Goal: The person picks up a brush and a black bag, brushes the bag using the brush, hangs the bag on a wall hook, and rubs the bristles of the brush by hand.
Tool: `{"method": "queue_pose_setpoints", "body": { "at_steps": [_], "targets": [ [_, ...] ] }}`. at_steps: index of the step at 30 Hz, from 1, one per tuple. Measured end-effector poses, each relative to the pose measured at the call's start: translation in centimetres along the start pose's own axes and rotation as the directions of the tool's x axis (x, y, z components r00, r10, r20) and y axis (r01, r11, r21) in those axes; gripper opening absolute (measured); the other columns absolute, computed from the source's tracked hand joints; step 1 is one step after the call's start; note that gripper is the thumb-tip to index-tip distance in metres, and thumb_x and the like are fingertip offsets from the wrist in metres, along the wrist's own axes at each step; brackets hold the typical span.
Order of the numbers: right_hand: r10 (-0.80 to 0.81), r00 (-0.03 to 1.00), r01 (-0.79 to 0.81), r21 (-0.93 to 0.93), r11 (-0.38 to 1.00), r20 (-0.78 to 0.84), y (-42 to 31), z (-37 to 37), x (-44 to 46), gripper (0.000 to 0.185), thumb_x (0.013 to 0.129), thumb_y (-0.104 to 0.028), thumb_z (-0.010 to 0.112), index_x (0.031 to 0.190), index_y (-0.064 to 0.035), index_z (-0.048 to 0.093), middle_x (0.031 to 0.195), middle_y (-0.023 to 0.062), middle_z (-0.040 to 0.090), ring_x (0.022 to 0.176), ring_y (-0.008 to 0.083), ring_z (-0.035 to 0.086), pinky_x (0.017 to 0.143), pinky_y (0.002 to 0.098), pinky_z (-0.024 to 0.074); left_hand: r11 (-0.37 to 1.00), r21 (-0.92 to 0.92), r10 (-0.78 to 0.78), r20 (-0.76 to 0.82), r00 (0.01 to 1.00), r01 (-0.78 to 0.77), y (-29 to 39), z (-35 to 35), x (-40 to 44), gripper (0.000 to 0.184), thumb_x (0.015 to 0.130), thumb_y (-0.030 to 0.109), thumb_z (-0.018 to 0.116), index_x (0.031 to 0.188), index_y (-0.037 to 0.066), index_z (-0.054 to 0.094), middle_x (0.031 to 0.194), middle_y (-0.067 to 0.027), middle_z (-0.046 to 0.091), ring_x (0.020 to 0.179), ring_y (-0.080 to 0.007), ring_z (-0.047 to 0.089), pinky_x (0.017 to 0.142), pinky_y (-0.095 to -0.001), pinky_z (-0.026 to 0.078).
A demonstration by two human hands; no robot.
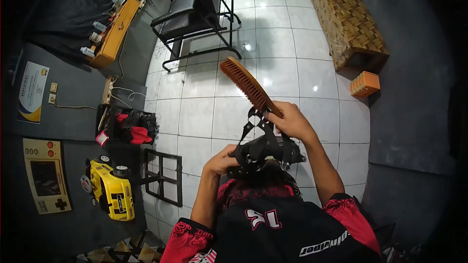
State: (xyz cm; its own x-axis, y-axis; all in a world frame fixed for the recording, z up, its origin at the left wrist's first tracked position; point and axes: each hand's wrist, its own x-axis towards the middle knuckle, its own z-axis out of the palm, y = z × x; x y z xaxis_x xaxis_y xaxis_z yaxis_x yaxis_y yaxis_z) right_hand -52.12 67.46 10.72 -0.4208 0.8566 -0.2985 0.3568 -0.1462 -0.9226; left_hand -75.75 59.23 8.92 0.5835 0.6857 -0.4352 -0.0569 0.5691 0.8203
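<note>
My right hand (291, 121) is closed around the handle end of a wooden brush (248, 84) with reddish-brown bristles. The brush points up and to the left, bristles facing left. Just below it, a black leather-like pouch (265, 150) with straps and metal rings is held close to my waist. One black strap (254, 116) rises beside my right thumb; I cannot tell if the thumb presses on it. My left hand (222, 159) has its fingers wrapped on the pouch's left side, with the fingertips partly hidden.
A black barber-style chair (187, 12) stands ahead on white tiles. A woven-pattern bench (348, 14) and an orange box (364, 84) line the right wall. At left are a wooden shelf (117, 29) with bottles, a yellow toy car (111, 190) and a black frame (163, 178).
</note>
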Motion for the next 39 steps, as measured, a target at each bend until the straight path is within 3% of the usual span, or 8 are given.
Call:
{"method": "queue_pose_setpoints", "body": {
  "at_steps": [6,14,16,19,22,27,34,39],
  "targets": [
    [-0.228,0.967,0.22,0.08,0.972,0.112,-0.1,0.1,-4.1,0.079,0.056,-0.046,0.078,0.115,-0.0024,0.048,0.102,0.0147,0.059,0.093,0.0221,0.056,0.073,0.0314,0.0445,0.81,-0.555,0.086,-0.204,0.975,-0.187,-0.7,-1.0,0.3,0.031,0.07,0.005,0.056,0.099,-0.003,0.058,0.084,-0.0089,0.062,0.072,-0.0158,0.061,0.066,-0.0254,0.051],
    [-0.084,0.942,0.066,-0.069,0.995,-0.324,4.3,6.1,-3.9,0.046,0.073,-0.028,0.069,0.103,0.0007,0.047,0.074,0.0172,0.056,0.071,0.0311,0.057,0.065,0.0336,0.0447,0.753,-0.647,-0.091,-0.284,0.954,-0.121,-1.2,-3.3,0.6,0.026,0.079,0.013,0.049,0.095,-0.005,0.058,0.086,-0.012,0.062,0.07,-0.0178,0.062,0.061,-0.0285,0.054],
    [-0.197,0.844,0.28,0.098,0.955,-0.498,4.2,6.7,-3.5,0.035,0.079,-0.016,0.063,0.105,0.0016,0.048,0.078,0.0144,0.057,0.073,0.0244,0.057,0.069,0.0296,0.0452,0.958,-0.288,-0.096,-0.379,0.92,-0.019,1.2,-2.8,0.3,0.035,0.083,0.024,0.048,0.105,-0.002,0.055,0.085,-0.0114,0.062,0.074,-0.0172,0.061,0.067,-0.0269,0.051],
    [-0.165,0.844,0.317,0.226,0.921,-0.511,5.4,7.2,-3.3,0.031,0.081,-0.011,0.06,0.106,0.0025,0.048,0.086,0.01,0.058,0.081,0.0164,0.055,0.075,0.0274,0.0437,0.856,-0.48,0.103,-0.21,0.972,-0.195,2.3,-6.5,-0.9,0.049,0.084,0.035,0.045,0.119,0.001,0.048,0.086,-0.0102,0.061,0.082,-0.0195,0.057,0.078,-0.0302,0.045],
    [-0.065,0.845,0.29,0.354,0.889,-0.53,4.8,8.0,-3.7,0.024,0.083,-0.01,0.059,0.101,0.0026,0.049,0.088,0.0059,0.056,0.082,0.0123,0.051,0.075,0.0261,0.0424,0.977,0.119,0.214,-0.575,0.79,-0.179,3.6,-4.8,-2.7,0.047,0.085,0.037,0.047,0.12,0.006,0.046,0.088,-0.0059,0.057,0.085,-0.0164,0.053,0.083,-0.0298,0.039],
    [0.04,0.772,0.266,0.38,0.886,-0.634,3.9,11.1,-3.8,0.019,0.084,-0.011,0.058,0.095,0.0012,0.049,0.084,0.0045,0.055,0.077,0.0111,0.05,0.07,0.0258,0.0422,0.503,0.864,0.687,-0.421,0.592,0.03,1.6,1.1,-4.1,0.065,0.068,0.033,0.075,0.113,-0.002,0.046,0.096,-0.0145,0.055,0.089,-0.0266,0.053,0.083,-0.037,0.041],
    [0.035,0.825,0.215,0.369,0.904,-0.565,0.9,14.7,-3.4,0.018,0.084,-0.013,0.059,0.091,-0.0004,0.047,0.079,0.0022,0.051,0.071,0.0087,0.046,0.065,0.0228,0.0406,0.447,0.894,0.884,-0.442,0.15,-0.004,0.0,-0.8,-5.8,0.066,0.063,0.008,0.07,0.121,-0.002,0.039,0.11,-0.0186,0.048,0.096,-0.0309,0.051,0.086,-0.0392,0.041],
    [-0.035,0.851,0.227,0.307,0.924,-0.524,-2.3,16.3,-3.9,0.019,0.084,-0.015,0.058,0.092,-0.001,0.047,0.078,0.0015,0.05,0.071,0.0076,0.046,0.065,0.0219,0.0402,0.633,0.759,0.774,-0.626,0.1,-0.154,-0.2,-5.7,-10.4,0.033,0.073,-0.003,0.052,0.106,-0.003,0.053,0.096,-0.0135,0.058,0.083,-0.0188,0.058,0.076,-0.0289,0.046]
  ]
}}
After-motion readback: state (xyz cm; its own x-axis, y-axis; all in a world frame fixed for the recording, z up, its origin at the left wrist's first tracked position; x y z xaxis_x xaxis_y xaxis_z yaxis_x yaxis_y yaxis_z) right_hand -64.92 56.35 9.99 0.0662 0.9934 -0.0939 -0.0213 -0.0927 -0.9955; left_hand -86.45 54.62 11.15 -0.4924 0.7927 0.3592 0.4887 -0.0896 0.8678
